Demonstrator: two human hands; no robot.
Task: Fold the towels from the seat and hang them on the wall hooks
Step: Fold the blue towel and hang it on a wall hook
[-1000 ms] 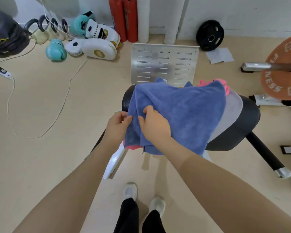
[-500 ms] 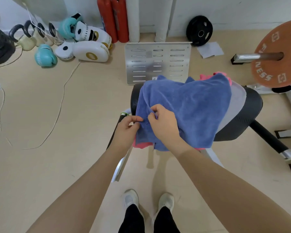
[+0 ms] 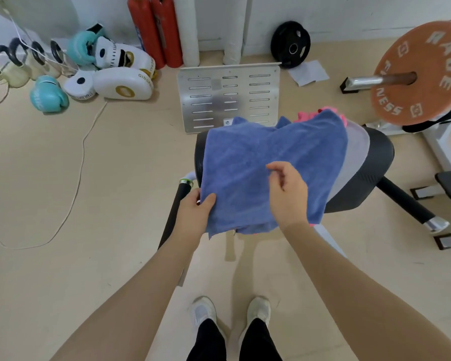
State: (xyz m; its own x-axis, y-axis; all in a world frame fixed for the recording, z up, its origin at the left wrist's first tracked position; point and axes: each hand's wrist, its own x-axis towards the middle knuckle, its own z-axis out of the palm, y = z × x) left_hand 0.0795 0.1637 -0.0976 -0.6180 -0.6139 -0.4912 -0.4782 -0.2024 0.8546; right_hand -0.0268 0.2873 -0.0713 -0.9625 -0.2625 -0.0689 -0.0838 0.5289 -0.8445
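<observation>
- Even, bright indoor light is filling the room.
- Soft shadows are falling under the seat (image 3: 370, 178).
- Wide-angle distortion is bending the edges.
- Focus is holding sharp.

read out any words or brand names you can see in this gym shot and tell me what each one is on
"FITNESS", partly hidden by the bar: orange weight plate.
"RADE", possibly part of a longer word: same plate, upper rim.
"GING...", cut off: large white punch pad.
Small black lettering, too blurred to read: smaller white pad.
Lettering, too blurred to read: teal boxing glove.
</observation>
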